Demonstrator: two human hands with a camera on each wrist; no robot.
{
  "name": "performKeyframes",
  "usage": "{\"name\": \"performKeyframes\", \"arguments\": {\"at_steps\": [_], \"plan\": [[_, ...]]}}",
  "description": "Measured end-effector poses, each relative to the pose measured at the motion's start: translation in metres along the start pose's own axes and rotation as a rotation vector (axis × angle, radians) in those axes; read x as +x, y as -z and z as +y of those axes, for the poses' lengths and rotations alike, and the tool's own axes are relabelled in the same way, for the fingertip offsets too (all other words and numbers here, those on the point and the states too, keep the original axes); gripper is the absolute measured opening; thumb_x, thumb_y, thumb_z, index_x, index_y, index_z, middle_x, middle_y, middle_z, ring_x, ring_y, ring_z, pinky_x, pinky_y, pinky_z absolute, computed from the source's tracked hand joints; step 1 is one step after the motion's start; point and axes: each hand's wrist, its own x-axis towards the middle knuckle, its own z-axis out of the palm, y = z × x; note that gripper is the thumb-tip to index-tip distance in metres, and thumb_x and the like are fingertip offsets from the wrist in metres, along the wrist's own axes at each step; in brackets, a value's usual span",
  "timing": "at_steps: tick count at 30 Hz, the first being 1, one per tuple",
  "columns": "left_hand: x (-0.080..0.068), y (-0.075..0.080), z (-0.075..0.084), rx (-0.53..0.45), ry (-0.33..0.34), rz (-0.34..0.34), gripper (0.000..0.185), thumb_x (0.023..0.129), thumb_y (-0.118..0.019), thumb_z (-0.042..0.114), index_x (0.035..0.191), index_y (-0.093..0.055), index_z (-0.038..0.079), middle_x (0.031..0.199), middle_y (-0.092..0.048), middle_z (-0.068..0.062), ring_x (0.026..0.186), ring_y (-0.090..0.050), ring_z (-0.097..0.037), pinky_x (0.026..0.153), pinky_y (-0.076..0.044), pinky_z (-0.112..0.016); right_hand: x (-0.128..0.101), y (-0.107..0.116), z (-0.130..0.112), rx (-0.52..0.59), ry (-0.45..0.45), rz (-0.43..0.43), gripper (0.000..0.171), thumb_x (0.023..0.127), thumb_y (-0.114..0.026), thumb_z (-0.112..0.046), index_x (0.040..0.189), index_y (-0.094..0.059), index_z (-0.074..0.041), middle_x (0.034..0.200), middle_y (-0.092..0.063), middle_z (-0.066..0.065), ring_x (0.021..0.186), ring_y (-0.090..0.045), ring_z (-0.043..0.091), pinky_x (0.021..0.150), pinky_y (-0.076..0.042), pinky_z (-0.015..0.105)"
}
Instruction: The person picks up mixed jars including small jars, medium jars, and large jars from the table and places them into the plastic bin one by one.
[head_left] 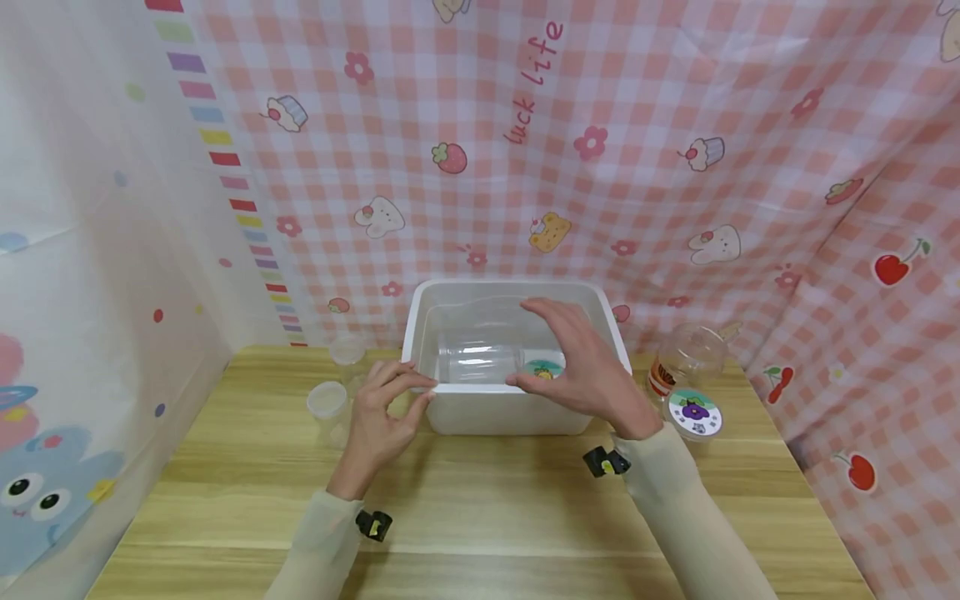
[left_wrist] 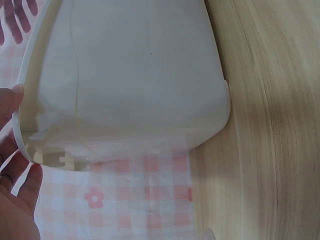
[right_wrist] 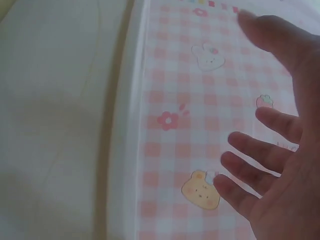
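Left hand [head_left: 381, 415] pinches white bin [head_left: 510, 414] at near-left rim; right hand [head_left: 588, 367] spread over bin; clear jar [head_left: 478, 360] on side inside bin.

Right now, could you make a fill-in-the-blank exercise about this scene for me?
The person's bare left hand grips the rim of a rectangular plastic bin coloured ____.
The person's bare right hand holds ____.
Inside the bin, a clear plastic jar lies on its ____.
The round green-and-white label with a purple picture sits on the person's ____-hand side.

Missing words: white; nothing; side; right.
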Motion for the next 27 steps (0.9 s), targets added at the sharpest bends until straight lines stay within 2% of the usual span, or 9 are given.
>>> {"name": "performKeyframes", "arguments": {"at_steps": [8,13,18,27], "plan": [[-0.001,0.001,0.001,-0.007,0.02,-0.015,0.011,0.083,-0.083,0.008,0.093,-0.08,0.013,0.1,-0.074,-0.003,0.114,-0.063,-0.029,0.104,-0.05,-0.034,-0.015,0.001,0.01,-0.077,-0.013,0.094,0.095,0.082,-0.081,-0.054,0.159,-0.036,-0.024,0.167,-0.031,0.004,0.153,-0.032,0.028,0.119,-0.037,0.061],[0.0,0.0,0.001,-0.002,0.007,-0.002,0.012,0.082,-0.083,0.006,0.092,-0.08,0.012,0.1,-0.074,-0.002,0.112,-0.063,-0.029,0.103,-0.05,-0.031,-0.02,0.001,0.019,-0.126,-0.035,0.137,0.098,0.08,-0.082,-0.054,0.16,-0.034,-0.023,0.168,-0.03,0.006,0.155,-0.027,0.033,0.123,-0.027,0.065],[-0.001,0.001,-0.001,-0.001,-0.012,0.011,0.015,0.08,-0.084,0.003,0.091,-0.08,0.012,0.098,-0.073,-0.003,0.111,-0.063,-0.029,0.102,-0.05,-0.031,-0.026,0.002,0.027,-0.156,-0.077,0.163,0.102,0.078,-0.083,-0.057,0.16,-0.034,-0.019,0.168,-0.028,0.009,0.156,-0.025,0.036,0.127,-0.017,0.064],[-0.001,-0.001,-0.002,-0.01,-0.014,0.009,0.013,0.082,-0.083,0.006,0.092,-0.08,0.015,0.099,-0.074,-0.003,0.112,-0.063,-0.029,0.104,-0.05,-0.033,-0.045,0.002,0.045,-0.168,-0.17,0.196,0.108,0.075,-0.086,-0.054,0.16,-0.033,-0.014,0.169,-0.026,0.011,0.153,-0.026,0.04,0.119,-0.028,0.069]]}}
